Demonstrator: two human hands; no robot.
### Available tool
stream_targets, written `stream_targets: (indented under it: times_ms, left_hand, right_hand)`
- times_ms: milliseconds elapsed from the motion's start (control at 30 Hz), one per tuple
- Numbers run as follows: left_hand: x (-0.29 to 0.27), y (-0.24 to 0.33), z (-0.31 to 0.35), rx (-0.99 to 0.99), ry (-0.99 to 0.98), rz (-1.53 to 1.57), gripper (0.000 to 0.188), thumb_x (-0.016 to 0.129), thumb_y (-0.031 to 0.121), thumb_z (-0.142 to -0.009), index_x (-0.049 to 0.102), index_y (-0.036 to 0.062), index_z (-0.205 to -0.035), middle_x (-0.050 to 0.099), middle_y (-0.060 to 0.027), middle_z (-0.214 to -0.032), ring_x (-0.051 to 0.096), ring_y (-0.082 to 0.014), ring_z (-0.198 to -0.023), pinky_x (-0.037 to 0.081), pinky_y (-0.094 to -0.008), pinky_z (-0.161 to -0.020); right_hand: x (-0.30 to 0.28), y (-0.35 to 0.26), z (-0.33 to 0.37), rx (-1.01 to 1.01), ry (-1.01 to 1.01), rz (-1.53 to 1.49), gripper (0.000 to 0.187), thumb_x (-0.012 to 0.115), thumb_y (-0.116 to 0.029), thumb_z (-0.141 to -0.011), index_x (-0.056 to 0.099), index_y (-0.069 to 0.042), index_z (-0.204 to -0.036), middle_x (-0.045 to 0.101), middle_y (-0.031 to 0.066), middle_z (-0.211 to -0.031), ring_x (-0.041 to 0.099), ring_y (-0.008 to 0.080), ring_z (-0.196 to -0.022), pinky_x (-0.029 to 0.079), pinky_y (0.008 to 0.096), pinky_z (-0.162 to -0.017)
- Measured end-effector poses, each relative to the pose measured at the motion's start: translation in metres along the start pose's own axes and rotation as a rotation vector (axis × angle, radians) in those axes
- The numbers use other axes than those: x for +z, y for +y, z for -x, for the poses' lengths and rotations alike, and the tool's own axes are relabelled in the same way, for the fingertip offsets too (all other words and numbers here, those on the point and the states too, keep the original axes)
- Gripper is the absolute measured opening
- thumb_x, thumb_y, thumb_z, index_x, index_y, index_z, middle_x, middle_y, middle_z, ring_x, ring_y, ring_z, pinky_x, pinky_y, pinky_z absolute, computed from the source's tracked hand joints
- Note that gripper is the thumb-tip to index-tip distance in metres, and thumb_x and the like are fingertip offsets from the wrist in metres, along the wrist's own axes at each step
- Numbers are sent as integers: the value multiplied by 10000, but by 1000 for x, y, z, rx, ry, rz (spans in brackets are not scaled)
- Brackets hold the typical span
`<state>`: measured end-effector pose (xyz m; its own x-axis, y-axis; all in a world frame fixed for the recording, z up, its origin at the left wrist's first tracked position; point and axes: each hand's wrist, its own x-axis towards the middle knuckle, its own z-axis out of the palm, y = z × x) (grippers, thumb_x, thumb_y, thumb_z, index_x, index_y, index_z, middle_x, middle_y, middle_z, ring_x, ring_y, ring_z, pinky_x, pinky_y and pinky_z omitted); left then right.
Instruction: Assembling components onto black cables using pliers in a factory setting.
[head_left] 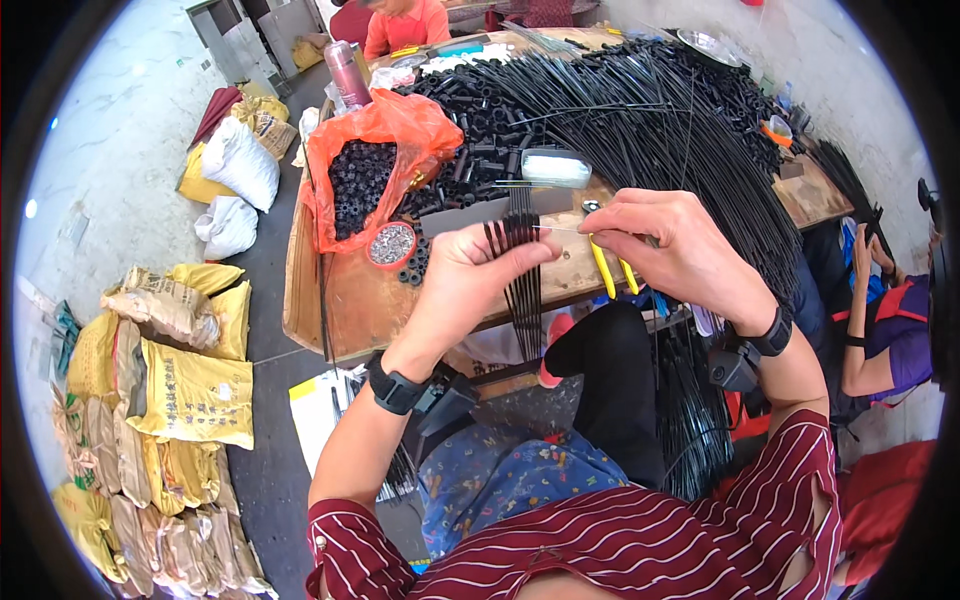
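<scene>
Over the near edge of the wooden table, my left hand (462, 275) is closed around a fanned row of thin black rods (523, 305), its thumb lying across them. My right hand (685, 250) pinches a thin silvery wire (565, 230), which reaches left toward the upper part of the rods. Whether the wire passes through them is too small to tell. Partly beneath my right hand's fingers lie pliers with yellow handles (603, 270). Left of the rods stands a small red dish (371, 257) of tiny metal pieces.
An orange plastic bag (425, 120) of small black parts sits on the table (345, 315). Behind are heaped black tubes (480, 115), long black rods (650, 130) and a clear box (555, 168). Yellow sacks (195, 395) line the left floor. A co-worker (885, 330) sits right, another (410, 25) far back.
</scene>
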<state>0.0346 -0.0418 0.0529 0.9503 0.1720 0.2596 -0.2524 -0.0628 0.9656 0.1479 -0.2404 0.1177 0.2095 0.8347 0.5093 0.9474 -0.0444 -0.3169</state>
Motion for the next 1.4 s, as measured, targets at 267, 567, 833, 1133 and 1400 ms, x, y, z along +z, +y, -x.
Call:
stream_targets:
  times_ms: [267, 567, 833, 1133, 1400]
  left_hand:
    - [-1, 20, -6, 100, 52, 51, 202, 610, 64, -919, 634, -34, -1094, 700, -154, -980, 679, -189, -928, 541, -295, -853]
    - [1, 19, -8, 104, 55, 81, 182, 620, 60, -910, 642, -37, -1061, 702, -154, -963, 681, -188, -920, 542, -297, -844]
    - [2, 17, -9, 110, 61, 84, 171, 619, 63, -911, 647, -33, -1050, 704, -152, -956, 683, -188, -907, 542, -295, -838]
    - [2, 17, -10, 121, 56, 68, 173, 620, 60, -909, 656, -35, -1050, 706, -147, -958, 682, -185, -901, 539, -296, -837]
    - [4, 21, -13, 93, 41, -62, 182, 631, 61, -902, 678, -26, -1053, 712, -124, -956, 670, -142, -882, 532, -268, -822]
  right_hand:
    - [1, 0, -6, -2, 31, -28, 178, 644, -19, -810, 685, -11, -983, 639, 114, -817, 638, 255, -693, 496, 321, -614]
    - [2, 3, -4, 9, 43, 6, 169, 638, -26, -822, 686, -17, -983, 641, 115, -820, 638, 257, -688, 497, 328, -605]
    - [2, 5, -3, 21, 46, -1, 157, 632, -36, -838, 678, -12, -985, 643, 116, -828, 640, 260, -693, 500, 327, -608]
    - [2, 3, -3, 1, 50, 45, 163, 633, -31, -823, 680, -18, -979, 637, 118, -823, 635, 279, -695, 505, 338, -617]
    - [-5, 0, -8, -158, 157, 294, 220, 656, -17, -715, 665, -21, -935, 628, 96, -858, 633, 279, -779, 519, 357, -658]
